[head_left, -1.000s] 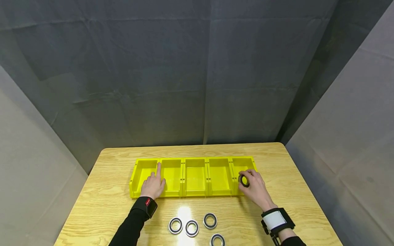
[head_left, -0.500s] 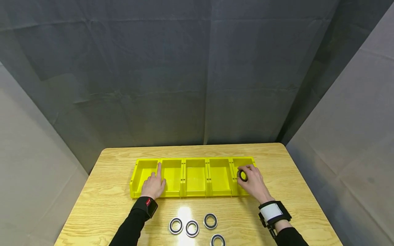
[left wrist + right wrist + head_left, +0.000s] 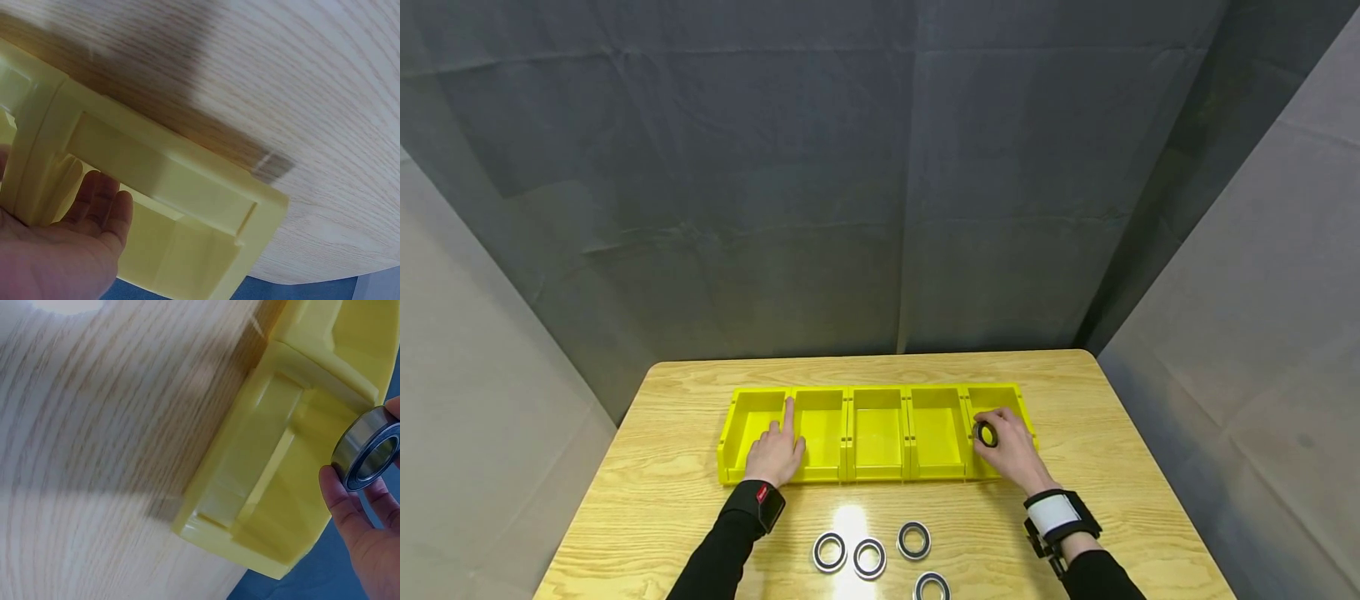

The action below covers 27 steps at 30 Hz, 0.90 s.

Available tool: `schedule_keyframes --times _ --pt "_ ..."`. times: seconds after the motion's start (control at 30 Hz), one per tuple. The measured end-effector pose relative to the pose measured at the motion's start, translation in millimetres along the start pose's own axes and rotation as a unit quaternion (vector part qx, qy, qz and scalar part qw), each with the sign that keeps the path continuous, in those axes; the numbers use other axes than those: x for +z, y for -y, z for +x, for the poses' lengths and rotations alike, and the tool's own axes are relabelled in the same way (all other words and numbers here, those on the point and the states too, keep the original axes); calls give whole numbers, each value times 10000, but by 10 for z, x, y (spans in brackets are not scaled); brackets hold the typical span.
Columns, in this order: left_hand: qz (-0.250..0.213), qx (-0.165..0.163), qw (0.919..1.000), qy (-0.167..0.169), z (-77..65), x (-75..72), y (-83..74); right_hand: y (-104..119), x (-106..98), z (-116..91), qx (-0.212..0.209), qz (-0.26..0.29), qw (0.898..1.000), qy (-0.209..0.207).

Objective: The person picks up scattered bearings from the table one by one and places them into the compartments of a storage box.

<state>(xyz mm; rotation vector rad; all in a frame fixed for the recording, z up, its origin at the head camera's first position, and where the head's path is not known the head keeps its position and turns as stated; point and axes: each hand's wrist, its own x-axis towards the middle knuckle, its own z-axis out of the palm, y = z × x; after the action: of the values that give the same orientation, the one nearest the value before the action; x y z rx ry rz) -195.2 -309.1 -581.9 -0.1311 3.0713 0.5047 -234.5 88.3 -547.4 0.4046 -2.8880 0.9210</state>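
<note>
In the head view a yellow bin row [image 3: 878,477] of several compartments stands on the wooden table. My right hand [image 3: 1011,450] pinches a ball bearing [image 3: 360,444] between thumb and fingers, its ring tilted up on edge. It is over the rightmost compartment [image 3: 289,500], near that compartment's left divider. My left hand [image 3: 772,454] rests across the divider between the two leftmost compartments, index finger straight along its top. In the left wrist view the other fingers [image 3: 103,203] reach loosely into the end compartment [image 3: 178,244], with the thumb on the divider's far side.
In front of the bins several bearings lie flat: one bearing [image 3: 830,566] at left, another bearing [image 3: 869,572] beside it, a third bearing [image 3: 913,554] to the right. A nearer bearing [image 3: 932,577] is cut by the frame's bottom edge. Grey cloth [image 3: 880,208] hangs behind the table.
My right hand has carried the bearing slightly left and forward over the rightmost compartment, then a little back toward me. My left hand and the loose bearings stay in place.
</note>
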Motion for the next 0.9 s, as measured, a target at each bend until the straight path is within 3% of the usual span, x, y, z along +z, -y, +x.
schedule_keyframes --times 0.9 --pt "-34 -76 9999 73 -12 -34 -21 -136 -4 -2 349 435 9979 325"
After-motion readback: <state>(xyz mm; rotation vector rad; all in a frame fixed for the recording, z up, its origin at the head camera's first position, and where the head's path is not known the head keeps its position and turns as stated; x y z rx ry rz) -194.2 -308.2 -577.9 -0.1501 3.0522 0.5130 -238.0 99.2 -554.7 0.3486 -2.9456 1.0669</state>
